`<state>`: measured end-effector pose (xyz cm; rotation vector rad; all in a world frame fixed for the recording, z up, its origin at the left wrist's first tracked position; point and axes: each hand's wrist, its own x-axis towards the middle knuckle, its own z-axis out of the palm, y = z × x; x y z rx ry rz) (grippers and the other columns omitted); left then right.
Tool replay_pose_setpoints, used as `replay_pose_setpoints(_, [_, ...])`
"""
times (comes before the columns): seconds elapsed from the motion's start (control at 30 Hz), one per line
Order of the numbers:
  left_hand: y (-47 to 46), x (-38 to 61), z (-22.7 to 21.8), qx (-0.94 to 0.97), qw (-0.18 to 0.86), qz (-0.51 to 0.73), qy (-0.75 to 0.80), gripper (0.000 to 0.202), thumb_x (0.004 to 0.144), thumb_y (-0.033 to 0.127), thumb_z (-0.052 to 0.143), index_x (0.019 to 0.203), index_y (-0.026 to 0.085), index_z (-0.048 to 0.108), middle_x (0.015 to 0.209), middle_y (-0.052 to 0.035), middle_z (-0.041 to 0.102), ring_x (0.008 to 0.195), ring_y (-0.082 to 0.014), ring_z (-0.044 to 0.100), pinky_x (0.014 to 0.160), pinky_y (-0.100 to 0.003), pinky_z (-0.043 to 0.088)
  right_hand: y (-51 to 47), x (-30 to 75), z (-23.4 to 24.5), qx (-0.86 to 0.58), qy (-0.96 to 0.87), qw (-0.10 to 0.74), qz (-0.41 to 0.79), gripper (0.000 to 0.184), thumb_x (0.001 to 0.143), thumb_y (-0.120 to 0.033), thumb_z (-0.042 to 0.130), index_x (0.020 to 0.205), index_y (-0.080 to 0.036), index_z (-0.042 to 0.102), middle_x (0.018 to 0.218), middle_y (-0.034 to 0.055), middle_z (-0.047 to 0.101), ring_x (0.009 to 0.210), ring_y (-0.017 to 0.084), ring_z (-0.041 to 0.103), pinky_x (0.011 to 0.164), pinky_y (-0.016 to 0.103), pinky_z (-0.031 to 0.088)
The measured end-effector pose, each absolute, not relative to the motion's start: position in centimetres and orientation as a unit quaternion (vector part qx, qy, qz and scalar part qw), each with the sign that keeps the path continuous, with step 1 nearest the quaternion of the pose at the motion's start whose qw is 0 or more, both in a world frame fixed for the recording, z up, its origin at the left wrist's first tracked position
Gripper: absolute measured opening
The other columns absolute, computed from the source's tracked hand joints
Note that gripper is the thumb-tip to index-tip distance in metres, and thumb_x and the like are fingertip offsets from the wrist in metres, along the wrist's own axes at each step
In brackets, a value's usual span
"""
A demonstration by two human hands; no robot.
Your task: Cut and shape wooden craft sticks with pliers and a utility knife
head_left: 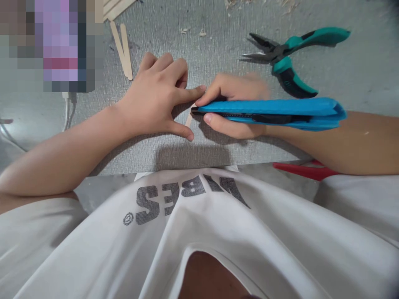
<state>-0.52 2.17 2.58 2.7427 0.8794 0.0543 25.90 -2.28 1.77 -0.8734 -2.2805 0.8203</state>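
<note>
My right hand is closed around a long blue utility knife, its tip pointing left at a small wooden stick piece on the grey mat. My left hand lies on the mat with thumb and forefinger pressed down on either side of that piece, holding it in place. Most of the stick is hidden under the fingers and the knife tip.
Teal-handled needle-nose pliers lie at the upper right. Two wooden craft sticks lie at the upper left, with more at the top edge. A red object sits under my right forearm. White cables run at the left. Wood shavings dot the far mat.
</note>
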Motion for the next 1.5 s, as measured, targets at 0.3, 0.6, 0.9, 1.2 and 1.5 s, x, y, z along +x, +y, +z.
replay_pose_setpoints(0.3, [2.4, -0.2, 2.3, 0.946, 0.097, -0.036, 0.306, 0.098, 0.08, 0.106, 0.07, 0.139, 0.029, 0.084, 0.138, -0.019, 0.065, 0.121, -0.0434, 0.054, 0.096, -0.056, 0.035, -2.2, 26.0, 1.7, -0.325, -0.855, 0.266, 0.305, 0.024, 0.108, -0.042, 0.055, 0.116, -0.024, 0.069, 0.093, -0.0071, 0.079, 0.071, 0.011, 0.071, 0.074, 0.027, 0.058])
replay_pose_setpoints(0.6, [2.3, -0.3, 2.6, 0.945, 0.094, -0.036, 0.311, 0.094, 0.081, 0.107, 0.067, 0.135, 0.032, 0.084, 0.133, -0.0175, 0.065, 0.119, -0.0445, 0.056, 0.096, -0.057, 0.036, -2.2, 26.2, 1.5, -0.299, -0.865, 0.271, 0.298, 0.02, 0.108, -0.036, 0.058, 0.118, -0.023, 0.07, 0.098, -0.0074, 0.081, 0.076, 0.009, 0.075, 0.076, 0.024, 0.061])
replay_pose_setpoints(0.9, [2.4, -0.3, 2.2, 0.948, 0.109, -0.02, 0.3, 0.106, 0.085, 0.11, 0.057, 0.153, 0.031, 0.077, 0.135, -0.0187, 0.065, 0.117, -0.0418, 0.052, 0.094, -0.054, 0.03, -1.9, 26.2, 1.4, -0.236, -0.883, 0.283, 0.29, 0.014, 0.108, -0.021, 0.06, 0.12, -0.022, 0.066, 0.105, -0.0067, 0.084, 0.081, 0.006, 0.077, 0.077, 0.019, 0.059])
replay_pose_setpoints(1.2, [2.6, -0.6, 1.8, 0.942, 0.153, 0.007, 0.298, 0.115, 0.087, 0.113, 0.042, 0.166, 0.034, 0.069, 0.133, -0.0193, 0.065, 0.116, -0.0417, 0.05, 0.096, -0.055, 0.027, -2.1, 26.9, 0.9, -0.257, -0.897, 0.261, 0.246, 0.02, 0.112, -0.032, 0.058, 0.126, -0.024, 0.069, 0.103, -0.0039, 0.084, 0.081, 0.011, 0.079, 0.077, 0.024, 0.062])
replay_pose_setpoints(1.5, [2.5, -0.7, 1.2, 0.941, 0.14, 0.036, 0.306, 0.114, 0.087, 0.114, 0.035, 0.15, 0.03, 0.079, 0.129, -0.0191, 0.069, 0.113, -0.0413, 0.056, 0.096, -0.057, 0.033, -2.2, 27.3, 0.7, -0.311, -0.874, 0.311, 0.207, 0.036, 0.115, -0.05, 0.059, 0.138, -0.024, 0.071, 0.11, 0.0018, 0.086, 0.087, 0.015, 0.082, 0.08, 0.028, 0.066])
